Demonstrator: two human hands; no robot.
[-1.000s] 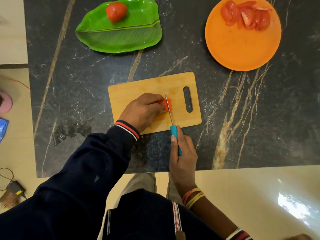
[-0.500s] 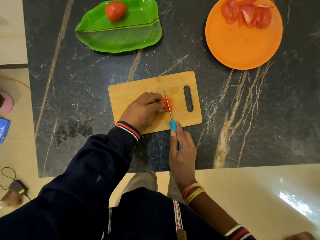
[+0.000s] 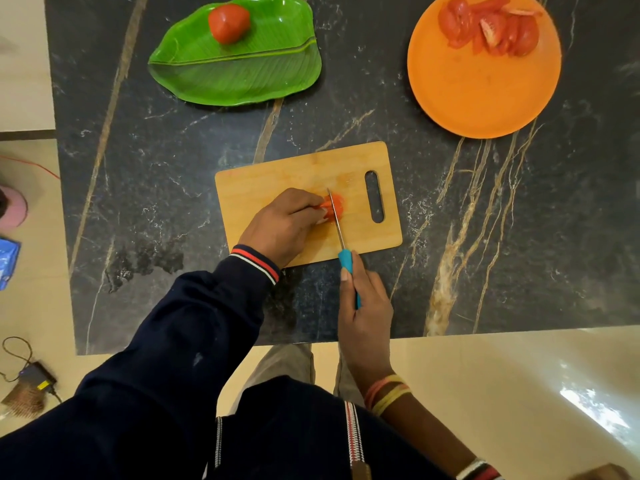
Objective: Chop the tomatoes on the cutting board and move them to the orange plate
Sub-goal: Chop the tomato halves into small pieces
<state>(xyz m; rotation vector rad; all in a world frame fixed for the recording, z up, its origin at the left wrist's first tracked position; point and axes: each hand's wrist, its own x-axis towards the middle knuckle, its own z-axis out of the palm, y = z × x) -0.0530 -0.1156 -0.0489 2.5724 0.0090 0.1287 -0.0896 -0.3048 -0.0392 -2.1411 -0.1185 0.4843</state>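
A wooden cutting board (image 3: 263, 188) lies in the middle of the black marble table. On it sits a piece of tomato (image 3: 337, 206), pinned by the fingertips of my left hand (image 3: 282, 225). My right hand (image 3: 363, 306) grips the blue handle of a knife (image 3: 336, 223), whose blade lies across the tomato piece. The orange plate (image 3: 478, 95) at the far right holds several cut tomato pieces (image 3: 491, 27). A whole tomato (image 3: 228, 22) rests on the green leaf-shaped plate (image 3: 239, 71) at the far left.
The table's near edge (image 3: 519, 330) runs just behind my right hand. Beige floor lies below and to the left, with a charger and cable (image 3: 33, 375) and a pink object (image 3: 14, 207) on it.
The knife blade has slid slightly forward through the tomato piece. My left hand keeps its hold on the piece, and the plates are unchanged.
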